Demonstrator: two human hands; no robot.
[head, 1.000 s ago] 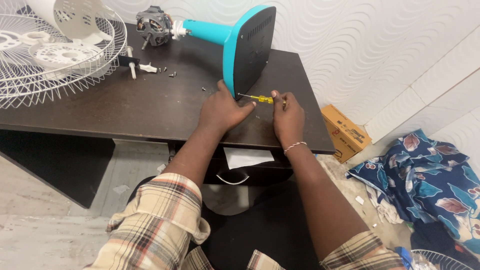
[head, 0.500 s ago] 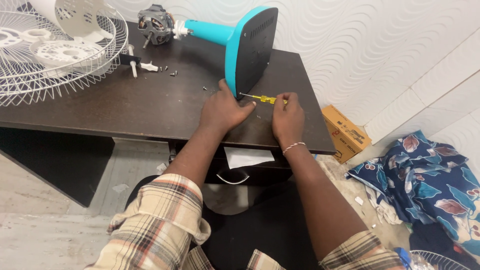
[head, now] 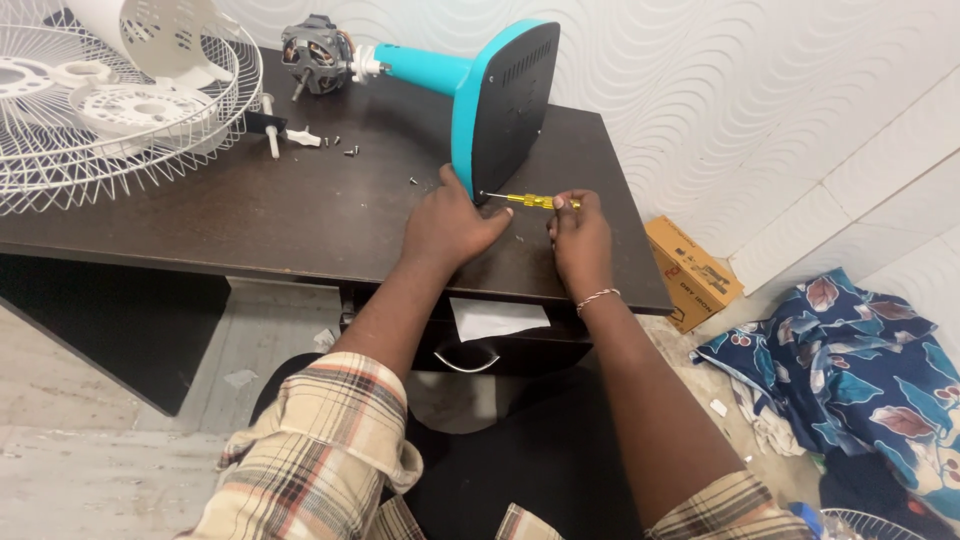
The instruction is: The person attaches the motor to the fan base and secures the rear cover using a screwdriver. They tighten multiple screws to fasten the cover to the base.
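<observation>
I see my right hand (head: 580, 232) clamped on a yellow screwdriver (head: 535, 201), its tip at the teal fan base (head: 505, 100); my left hand (head: 452, 222) rests loosely spread against the base on the counter (head: 300, 215).

bare dark desk (head: 300, 215) left of hands, fan base (head: 505, 105) blocking ahead, wire grille (head: 120, 150) far left

White wire fan guard (head: 60, 150) at the dark table's (head: 300, 220) left end, white plastic parts (head: 150, 105) inside it. Loose screws (head: 345, 150) nearby. On the floor: orange cardboard box (head: 690, 270), blue floral cloth (head: 860, 370).
</observation>
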